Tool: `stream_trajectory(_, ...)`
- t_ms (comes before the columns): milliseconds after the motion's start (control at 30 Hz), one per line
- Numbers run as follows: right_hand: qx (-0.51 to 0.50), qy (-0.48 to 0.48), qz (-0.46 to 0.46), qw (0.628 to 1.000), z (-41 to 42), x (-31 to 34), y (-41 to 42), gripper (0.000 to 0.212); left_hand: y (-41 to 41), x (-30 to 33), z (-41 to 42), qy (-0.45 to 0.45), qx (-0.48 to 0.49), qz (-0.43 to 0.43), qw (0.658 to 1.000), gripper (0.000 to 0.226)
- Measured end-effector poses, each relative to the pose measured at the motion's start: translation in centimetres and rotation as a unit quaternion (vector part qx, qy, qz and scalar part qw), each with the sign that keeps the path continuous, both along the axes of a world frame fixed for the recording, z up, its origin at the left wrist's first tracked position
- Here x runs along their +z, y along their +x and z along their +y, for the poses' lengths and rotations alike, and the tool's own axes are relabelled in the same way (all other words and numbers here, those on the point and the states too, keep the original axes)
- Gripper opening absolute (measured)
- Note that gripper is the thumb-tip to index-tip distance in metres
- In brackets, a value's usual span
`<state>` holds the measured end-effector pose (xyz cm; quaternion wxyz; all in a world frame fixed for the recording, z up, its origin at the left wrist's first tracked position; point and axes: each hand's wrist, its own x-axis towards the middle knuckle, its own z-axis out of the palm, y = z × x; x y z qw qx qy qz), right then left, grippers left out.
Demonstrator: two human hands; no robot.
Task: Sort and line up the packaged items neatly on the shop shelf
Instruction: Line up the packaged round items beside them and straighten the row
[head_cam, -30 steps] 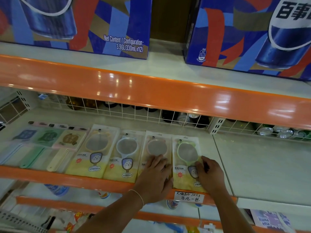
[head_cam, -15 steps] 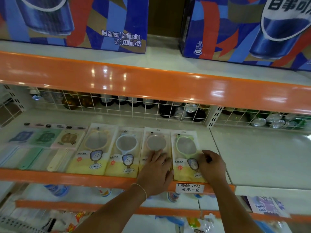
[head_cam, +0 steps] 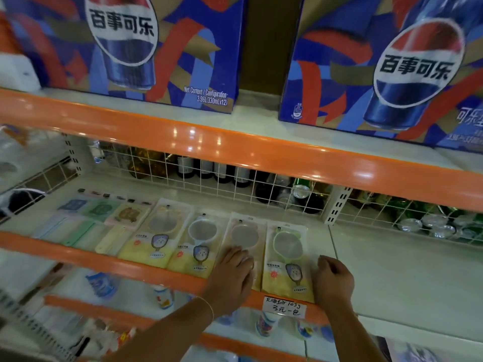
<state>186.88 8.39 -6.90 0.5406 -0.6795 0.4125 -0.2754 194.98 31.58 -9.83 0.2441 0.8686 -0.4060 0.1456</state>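
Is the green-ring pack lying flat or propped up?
Flat. The green-ring pack lies face up on the shelf, in line with its neighbours.

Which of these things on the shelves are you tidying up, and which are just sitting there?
Being tidied:
- green-ringed packet, right hand at its edge
- pink-ringed packet, under the left hand
- white-ringed packet
- yellow-ringed packet
- flat pastel packets

Just sitting there:
- cola boxes
- bottles behind the wire
- price label
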Motion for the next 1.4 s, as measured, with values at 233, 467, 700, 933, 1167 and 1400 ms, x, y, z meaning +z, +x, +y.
stream_trajectory(233, 0.03, -0.042, 0.024, 0.998, -0.5, -0.6, 0.3, 0.018, -3.2, -0.3, 2.5, 0.008, 0.065, 0.024, 0.998, 0.03)
stream_trajectory(467, 0.032, -0.042, 0.017, 0.998, -0.3, 0.0, 0.0, 0.016, -5.4, 0.9, 3.9, 0.055, 0.105, 0.06, 0.991, 0.041)
stream_trajectory(700, 0.095, -0.081, 0.052, 0.991, -0.4, 2.1, 0.3, 0.025, -3.7, 3.7, 3.1, 0.058, 0.116, 0.055, 0.99, 0.043)
stream_trajectory(933, 0.143, -0.169, 0.005, 0.975, 1.7, 7.0, 0.8, 0.024, -1.4, 9.6, 2.6, -0.005, 0.098, 0.067, 0.993, 0.04)
stream_trajectory(1167, 0.16, -0.2, -0.039, 0.966, 7.3, 11.0, 2.0, 0.02, 1.5, 12.6, 6.4, -0.003, 0.1, 0.085, 0.991, 0.051)
stream_trajectory(1400, 0.169, -0.226, -0.02, 0.959, 12.8, 10.7, 3.4, 0.022, 3.0, 13.3, 12.3, -0.005, 0.101, 0.114, 0.988, 0.053)
